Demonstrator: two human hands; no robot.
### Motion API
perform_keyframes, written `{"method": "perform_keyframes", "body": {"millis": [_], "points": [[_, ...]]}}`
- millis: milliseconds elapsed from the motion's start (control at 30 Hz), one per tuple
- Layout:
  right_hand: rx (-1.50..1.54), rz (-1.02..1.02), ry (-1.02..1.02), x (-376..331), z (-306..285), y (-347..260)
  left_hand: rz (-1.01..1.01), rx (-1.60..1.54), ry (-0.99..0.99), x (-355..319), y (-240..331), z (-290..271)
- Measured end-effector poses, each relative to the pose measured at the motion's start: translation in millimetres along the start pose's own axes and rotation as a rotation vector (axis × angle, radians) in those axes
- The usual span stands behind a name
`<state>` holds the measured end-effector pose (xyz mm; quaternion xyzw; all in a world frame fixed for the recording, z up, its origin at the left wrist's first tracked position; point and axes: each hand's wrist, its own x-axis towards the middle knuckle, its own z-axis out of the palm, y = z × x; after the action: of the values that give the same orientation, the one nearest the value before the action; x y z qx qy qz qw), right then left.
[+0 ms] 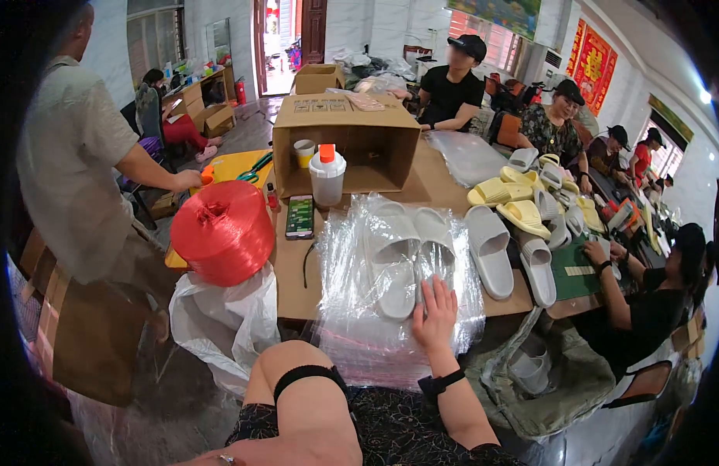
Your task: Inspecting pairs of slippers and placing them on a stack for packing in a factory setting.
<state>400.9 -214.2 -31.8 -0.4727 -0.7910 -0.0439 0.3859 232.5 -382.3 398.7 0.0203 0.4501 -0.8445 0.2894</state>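
Note:
My right hand lies with fingers stretched out on clear plastic, at the heel end of a light grey slipper. The slipper's mate lies to its left, and clear film covers both; I cannot tell whether they are fully inside one bag. Beneath them spreads a stack of clear plastic bags, hanging over the table's near edge. Right of it, two more light grey slippers lie uncovered. My left forearm shows at the lower edge, with a bracelet at the wrist; the left hand is outside the picture.
A cardboard box, an orange-capped bottle and a phone stand or lie beyond. Red twine sits left above a white sack. Yellow slippers pile up right. Co-workers sit right; one person stands left.

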Motion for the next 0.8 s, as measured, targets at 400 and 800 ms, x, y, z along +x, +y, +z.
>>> {"method": "perform_keyframes", "body": {"millis": [400, 800], "points": [[0.018, 0.018, 0.018, 0.2, -3.0, -1.5, -0.189, 0.03, 0.1, -4.1, 5.0, -1.2], [0.017, 0.02, 0.027, 0.2, -5.9, -3.5, -0.3, 0.069, 0.12, -16.0, 4.3, -2.8]]}}
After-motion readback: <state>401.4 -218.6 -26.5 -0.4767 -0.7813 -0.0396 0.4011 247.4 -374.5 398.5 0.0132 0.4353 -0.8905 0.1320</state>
